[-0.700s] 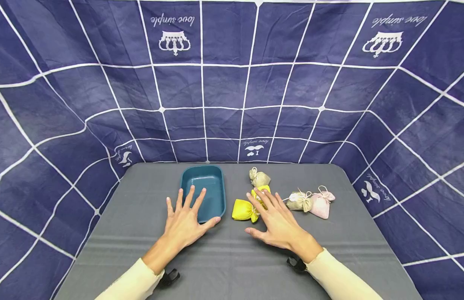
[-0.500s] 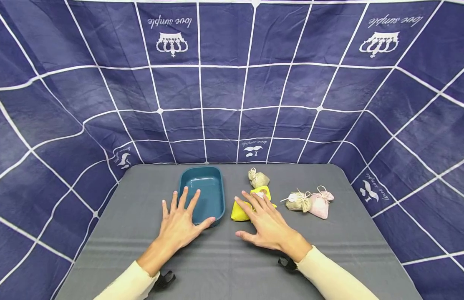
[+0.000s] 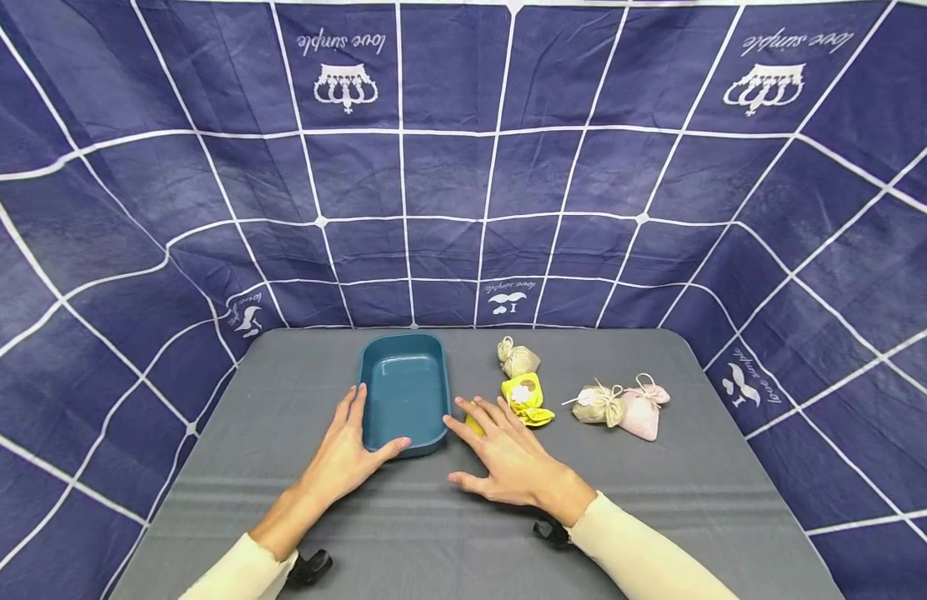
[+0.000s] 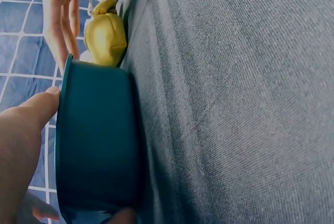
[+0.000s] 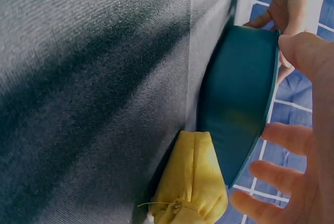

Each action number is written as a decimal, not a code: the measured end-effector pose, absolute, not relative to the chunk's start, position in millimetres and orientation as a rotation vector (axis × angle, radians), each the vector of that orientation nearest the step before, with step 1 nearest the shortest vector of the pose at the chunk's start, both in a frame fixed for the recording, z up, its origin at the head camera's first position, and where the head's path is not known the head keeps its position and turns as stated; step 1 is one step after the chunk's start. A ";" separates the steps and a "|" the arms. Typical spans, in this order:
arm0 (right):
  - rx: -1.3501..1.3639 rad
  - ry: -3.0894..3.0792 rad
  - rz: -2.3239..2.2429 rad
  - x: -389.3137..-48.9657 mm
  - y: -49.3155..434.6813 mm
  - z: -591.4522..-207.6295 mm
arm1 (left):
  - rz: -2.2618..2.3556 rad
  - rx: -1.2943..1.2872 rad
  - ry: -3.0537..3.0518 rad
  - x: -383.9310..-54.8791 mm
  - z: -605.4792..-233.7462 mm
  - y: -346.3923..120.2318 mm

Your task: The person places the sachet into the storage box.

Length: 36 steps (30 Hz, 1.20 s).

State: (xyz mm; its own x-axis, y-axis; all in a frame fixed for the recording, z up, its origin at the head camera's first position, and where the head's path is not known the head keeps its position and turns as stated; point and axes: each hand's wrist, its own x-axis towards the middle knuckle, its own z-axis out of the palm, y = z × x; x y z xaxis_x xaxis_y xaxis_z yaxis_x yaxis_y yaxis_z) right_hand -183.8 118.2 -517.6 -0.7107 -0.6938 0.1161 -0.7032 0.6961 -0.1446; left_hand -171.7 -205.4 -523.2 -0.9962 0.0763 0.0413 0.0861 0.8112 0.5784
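A teal rectangular tray stands on the grey table. My left hand is at its near left corner, fingers fairly straight along the left side and thumb at the near rim. My right hand, fingers spread, hovers between the tray and the small pouches. Beneath it lies a yellow drawstring pouch, mostly hidden in the head view and close beside the tray wall in the right wrist view. A second yellow pouch with a white flower lies just beyond the right fingertips.
A beige pouch lies behind the second yellow one. Farther right, a khaki pouch with a white flower sits against a pink pouch. Blue cloth with white grid lines hangs around the grey table.
My left hand has moved from over the tray to its left near corner. My right hand has shifted left, uncovering the second yellow pouch. The tray and pouches have stayed about where they were.
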 end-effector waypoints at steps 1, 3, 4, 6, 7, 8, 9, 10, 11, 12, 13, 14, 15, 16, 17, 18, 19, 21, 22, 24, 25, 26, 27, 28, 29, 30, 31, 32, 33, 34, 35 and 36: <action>1.173 -2.840 0.269 -183.1 118.6 -518.1 | -0.962 -0.140 -2.969 -171.9 -523.5 -205.7; 1.173 -2.823 0.262 -182.0 119.9 -518.9 | -0.975 -0.150 -2.965 -172.3 -523.0 -205.6; 1.172 -2.812 0.263 -181.6 120.6 -518.8 | -0.974 -0.152 -2.970 -172.3 -522.6 -205.1; 1.166 -2.794 0.255 -180.8 122.7 -518.6 | -0.977 -0.150 -2.988 -172.1 -521.6 -204.0; 1.167 -2.786 0.265 -180.2 123.9 -518.3 | -0.978 -0.147 -2.999 -171.8 -521.3 -203.4; 1.167 -2.780 0.268 -179.8 125.1 -518.2 | -0.981 -0.144 -3.008 -171.5 -520.5 -202.6; 1.170 -2.767 0.274 -179.5 126.4 -518.0 | -0.982 -0.143 -3.014 -171.4 -520.0 -201.7; 1.172 -2.755 0.275 -179.1 127.8 -518.1 | -0.981 -0.147 -3.021 -171.3 -519.5 -200.8; 1.172 -2.744 0.276 -178.6 129.3 -518.3 | -0.986 -0.152 -3.020 -171.4 -518.7 -199.7; 1.173 -2.728 0.286 -178.2 130.5 -518.6 | -0.988 -0.157 -3.018 -171.6 -518.2 -198.7; 1.173 -2.714 0.298 -177.8 131.6 -519.2 | -0.987 -0.161 -3.016 -171.8 -518.1 -197.8; 1.172 -2.698 0.295 -177.3 132.7 -520.1 | -0.988 -0.167 -3.015 -171.9 -518.0 -196.6; 1.172 -2.685 0.302 -176.5 133.9 -520.9 | -0.988 -0.174 -3.017 -172.0 -518.1 -195.4; 1.169 -2.678 0.306 -175.6 135.0 -522.0 | -0.989 -0.182 -3.019 -172.0 -518.5 -194.4; 1.168 -2.671 0.309 -174.7 136.0 -522.7 | -0.991 -0.186 -3.020 -172.0 -519.2 -193.3; 1.166 -2.667 0.312 -173.9 137.1 -523.6 | -0.993 -0.186 -3.022 -172.0 -520.0 -192.2; 1.163 -2.662 0.314 -173.1 138.3 -524.3 | -0.994 -0.188 -3.023 -171.8 -520.3 -190.7; 1.155 -2.649 0.319 -171.8 140.6 -524.2 | -0.998 -0.196 -3.021 -172.2 -520.7 -188.0; 1.150 -2.640 0.320 -171.4 141.8 -523.9 | -0.998 -0.200 -3.018 -172.5 -520.7 -186.6; 1.145 -2.625 0.328 -170.4 144.4 -523.0 | -1.005 -0.199 -3.017 -172.6 -520.1 -183.3; 1.145 -2.617 0.334 -170.0 145.7 -522.3 | -1.005 -0.205 -3.016 -172.6 -519.6 -181.9; 1.145 -2.612 0.336 -169.7 147.2 -521.7 | -1.006 -0.206 -3.018 -172.8 -519.6 -180.4; 1.146 -2.609 0.338 -169.5 148.8 -521.1 | -1.005 -0.214 -3.018 -172.6 -519.2 -178.9; 1.148 -2.606 0.340 -169.5 150.2 -520.5 | -1.008 -0.212 -3.020 -172.2 -518.6 -177.1; 1.147 -2.607 0.339 -169.6 151.8 -520.0 | -1.016 -0.212 -3.023 -171.7 -518.1 -175.3; 1.146 -2.606 0.337 -169.8 153.4 -519.5 | -1.019 -0.214 -3.023 -171.4 -517.8 -173.5; 1.144 -2.604 0.337 -169.9 155.1 -519.0 | -1.022 -0.218 -3.020 -170.8 -517.4 -171.9; 1.142 -2.604 0.338 -170.1 156.8 -518.6 | -1.028 -0.217 -3.020 -170.3 -517.3 -170.2; 1.141 -2.602 0.339 -170.1 158.5 -518.3 | -1.033 -0.222 -3.016 -169.7 -517.1 -168.4; 1.142 -2.601 0.341 -170.0 160.4 -518.2 | -1.045 -0.217 -3.018 -169.0 -517.0 -166.4; 1.141 -2.598 0.343 -169.6 162.4 -518.3 | -1.052 -0.219 -3.016 -168.2 -517.1 -164.5; 1.143 -2.596 0.348 -169.2 164.5 -518.4 | -1.058 -0.219 -3.014 -167.5 -517.4 -162.6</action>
